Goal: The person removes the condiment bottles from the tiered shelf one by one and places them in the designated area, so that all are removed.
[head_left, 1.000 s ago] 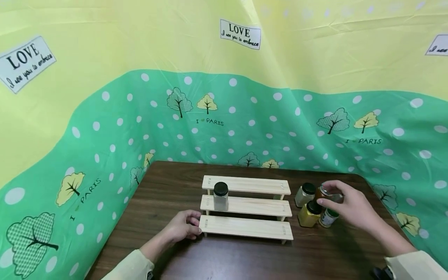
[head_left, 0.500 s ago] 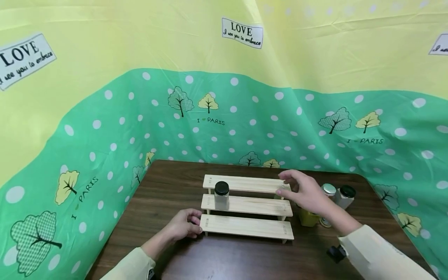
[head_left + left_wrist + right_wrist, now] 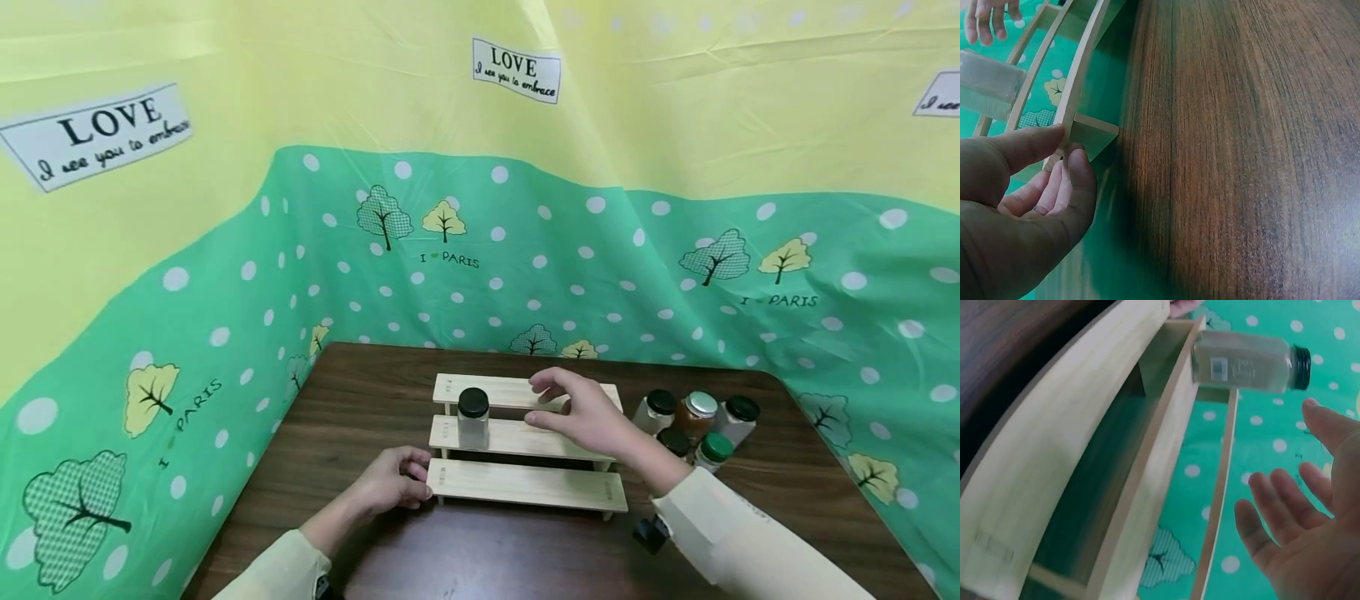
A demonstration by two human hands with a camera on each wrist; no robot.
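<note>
A three-tier wooden rack [image 3: 525,483] stands on the table. My left hand [image 3: 393,481] pinches the left end of its lowest shelf; in the left wrist view the thumb lies on top and the fingertips tuck below. A clear jar [image 3: 473,432] with a black lid stands upright near the left end of the middle shelf; its pale contents look powdery. My right hand [image 3: 585,412] hovers over the right part of the rack, fingers spread and holding nothing. In the right wrist view its thumb points toward the lid of the spice jar [image 3: 1244,360], with a gap between.
Several jars cluster right of the rack: a silver-lidded one [image 3: 696,414] with reddish-brown contents, a green-lidded one [image 3: 715,450] and black-lidded ones [image 3: 738,419]. My right forearm partly covers the nearest. A dotted green and yellow cloth [image 3: 570,233] hangs behind the table [image 3: 375,375].
My right hand has left the jars on the right and moved leftward over the rack, without anything in it. The left hand keeps its place on the rack.
</note>
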